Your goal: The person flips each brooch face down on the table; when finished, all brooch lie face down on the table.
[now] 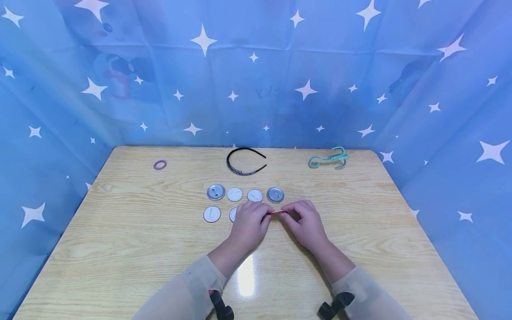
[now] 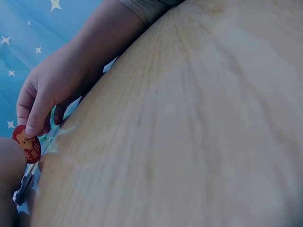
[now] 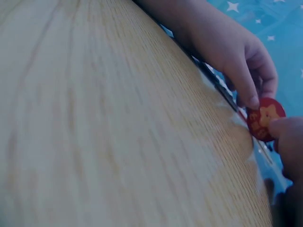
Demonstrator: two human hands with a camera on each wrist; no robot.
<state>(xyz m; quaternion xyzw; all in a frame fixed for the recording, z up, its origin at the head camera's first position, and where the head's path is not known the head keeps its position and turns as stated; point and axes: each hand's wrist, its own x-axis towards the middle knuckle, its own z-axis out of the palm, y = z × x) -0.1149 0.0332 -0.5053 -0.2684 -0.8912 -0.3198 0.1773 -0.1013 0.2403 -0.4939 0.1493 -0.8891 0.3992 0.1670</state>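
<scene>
Between both hands is a red round pin badge [image 2: 33, 150] with a yellow cartoon figure on its face. In the head view it appears edge-on, a thin red line. My left hand [image 1: 250, 222] pinches one side of it, thumb against the face in the right wrist view. My right hand [image 1: 306, 224] pinches the opposite side. Just beyond the hands lie several badges, pin backs up: a silver one [image 1: 216, 192], a white one [image 1: 234, 194], another white one [image 1: 254, 195] and a silver one [image 1: 275, 194]. Nearer is a white badge [image 1: 212, 214]; beside it, another badge [image 1: 233, 214] is partly hidden by my left hand.
Along the back of the wooden table [image 1: 120, 249] lie a purple ring-shaped band [image 1: 160, 165], a black headband [image 1: 236, 171] and a teal item with curled arms [image 1: 330, 158]. A blue curtain [image 1: 256, 111] with white stars hangs behind the table and at its sides.
</scene>
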